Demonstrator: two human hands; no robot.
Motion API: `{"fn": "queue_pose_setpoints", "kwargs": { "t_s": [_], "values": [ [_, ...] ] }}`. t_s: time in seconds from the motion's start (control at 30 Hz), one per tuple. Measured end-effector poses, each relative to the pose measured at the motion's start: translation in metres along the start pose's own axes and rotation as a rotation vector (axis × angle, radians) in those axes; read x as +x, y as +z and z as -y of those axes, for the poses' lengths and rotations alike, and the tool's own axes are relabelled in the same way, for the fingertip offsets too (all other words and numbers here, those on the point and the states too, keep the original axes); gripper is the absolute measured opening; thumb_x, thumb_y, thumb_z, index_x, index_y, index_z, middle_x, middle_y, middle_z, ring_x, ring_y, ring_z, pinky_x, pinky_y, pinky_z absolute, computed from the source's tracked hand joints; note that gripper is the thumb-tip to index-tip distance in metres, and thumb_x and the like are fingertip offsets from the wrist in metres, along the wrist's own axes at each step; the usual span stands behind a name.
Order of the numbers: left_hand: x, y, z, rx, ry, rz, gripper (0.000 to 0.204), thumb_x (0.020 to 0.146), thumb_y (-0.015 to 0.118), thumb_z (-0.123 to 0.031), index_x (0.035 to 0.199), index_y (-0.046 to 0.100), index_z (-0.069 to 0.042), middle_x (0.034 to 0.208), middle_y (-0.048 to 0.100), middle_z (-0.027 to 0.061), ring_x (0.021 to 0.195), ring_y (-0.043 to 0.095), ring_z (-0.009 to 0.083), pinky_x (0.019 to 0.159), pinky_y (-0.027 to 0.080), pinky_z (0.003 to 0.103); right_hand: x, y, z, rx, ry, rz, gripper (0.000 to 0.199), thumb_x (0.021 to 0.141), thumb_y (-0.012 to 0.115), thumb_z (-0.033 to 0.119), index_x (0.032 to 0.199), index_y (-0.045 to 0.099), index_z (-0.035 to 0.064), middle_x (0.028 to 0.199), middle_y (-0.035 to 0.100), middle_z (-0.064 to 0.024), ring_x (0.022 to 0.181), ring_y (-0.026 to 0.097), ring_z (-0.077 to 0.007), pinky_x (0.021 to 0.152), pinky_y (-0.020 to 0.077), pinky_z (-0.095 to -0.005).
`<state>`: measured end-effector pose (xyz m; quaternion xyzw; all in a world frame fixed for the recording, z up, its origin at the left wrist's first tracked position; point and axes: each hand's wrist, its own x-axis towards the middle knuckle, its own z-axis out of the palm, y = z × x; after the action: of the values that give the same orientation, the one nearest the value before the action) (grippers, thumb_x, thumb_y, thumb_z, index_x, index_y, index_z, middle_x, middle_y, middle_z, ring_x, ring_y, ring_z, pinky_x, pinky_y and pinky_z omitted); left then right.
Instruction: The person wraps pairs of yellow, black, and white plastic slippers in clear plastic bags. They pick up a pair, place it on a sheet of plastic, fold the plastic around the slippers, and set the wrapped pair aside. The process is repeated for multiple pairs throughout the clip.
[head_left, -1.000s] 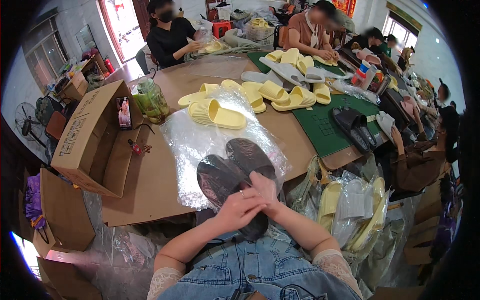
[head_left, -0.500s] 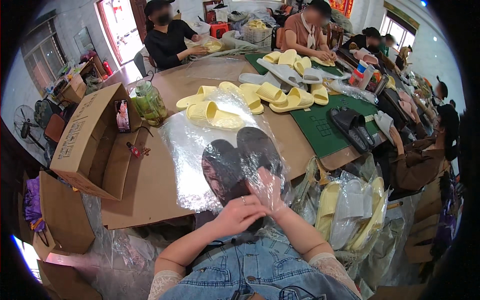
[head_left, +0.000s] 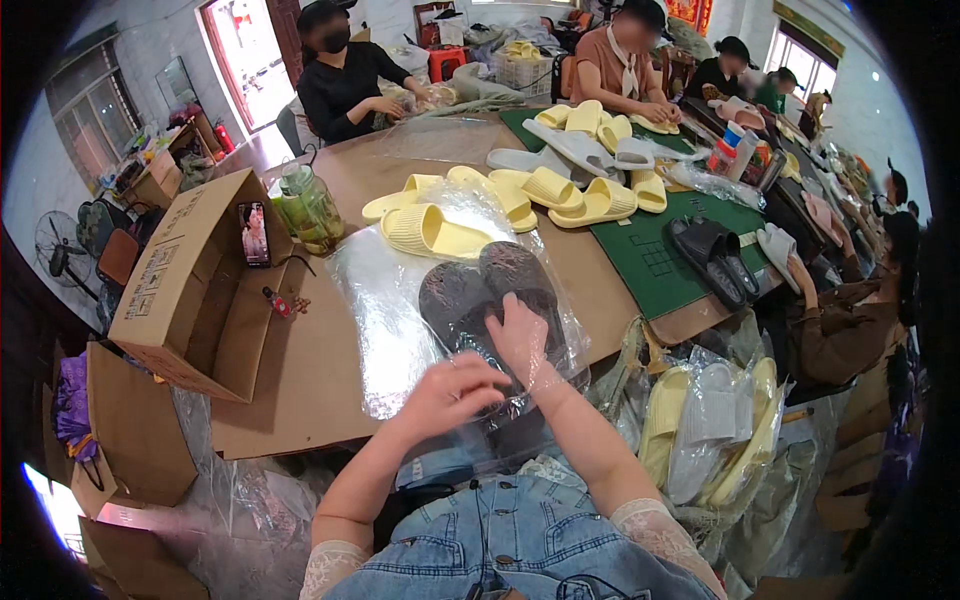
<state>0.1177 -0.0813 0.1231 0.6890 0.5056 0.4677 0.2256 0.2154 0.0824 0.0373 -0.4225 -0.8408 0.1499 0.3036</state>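
A pair of black slippers (head_left: 455, 300) lies side by side in a clear plastic bag (head_left: 568, 335) at the table's near edge. My right hand (head_left: 520, 335) reaches over the slippers with its wrist at the bag's mouth, its fingers closed on them; the fingertips are partly hidden. To its left, my left hand (head_left: 455, 390) hovers by the near end of the bag, fingers loosely bent and apart, with nothing visible in them. Beneath the bag is a stack of clear plastic bags (head_left: 385, 370).
Yellow slippers (head_left: 425, 232) and grey slippers (head_left: 575, 150) lie beyond the bag. A cardboard box (head_left: 190, 290) with a phone (head_left: 253, 235) stands left, beside a jar (head_left: 308, 210). Black slippers (head_left: 712, 255) rest on a green mat (head_left: 640, 265). Bagged slippers (head_left: 712, 420) sit right. Several co-workers sit around.
My left hand has come away from my right wrist, moving left and up with its fingers loosening. My right hand and the bagged slippers have shifted slightly farther from me.
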Motion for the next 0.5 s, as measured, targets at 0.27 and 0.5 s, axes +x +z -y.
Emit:
{"fn": "queue_pose_setpoints", "kwargs": {
  "t_s": [0.27,0.5],
  "values": [
    [0.030,-0.036,0.090,0.658,0.060,-0.336,0.044,0.081,0.077,-0.031,0.120,0.068,-0.012,0.135,0.060,0.0117,0.128,0.049,0.0373,0.107,0.040,0.046,-0.003,0.000,-0.004,0.052,0.005,0.031,0.037,0.084,0.069,0.033,0.100,0.050,0.0043,0.089,0.064,-0.0198,0.083,0.065,-0.0408,0.072,0.0515,-0.0507],
    [0.010,-0.029,0.136,0.415,-0.134,-0.388,0.048,0.084,0.072,-0.025,0.129,0.063,-0.011,0.142,0.055,0.0135,0.133,0.046,0.0349,0.112,0.035,0.044,0.000,-0.006,-0.004,-0.004,0.080,0.155,0.042,0.084,0.069,0.035,0.105,0.049,0.0046,0.095,0.064,-0.0196,0.089,0.065,-0.0408,0.076,0.0508,-0.0503]
  ]
}}
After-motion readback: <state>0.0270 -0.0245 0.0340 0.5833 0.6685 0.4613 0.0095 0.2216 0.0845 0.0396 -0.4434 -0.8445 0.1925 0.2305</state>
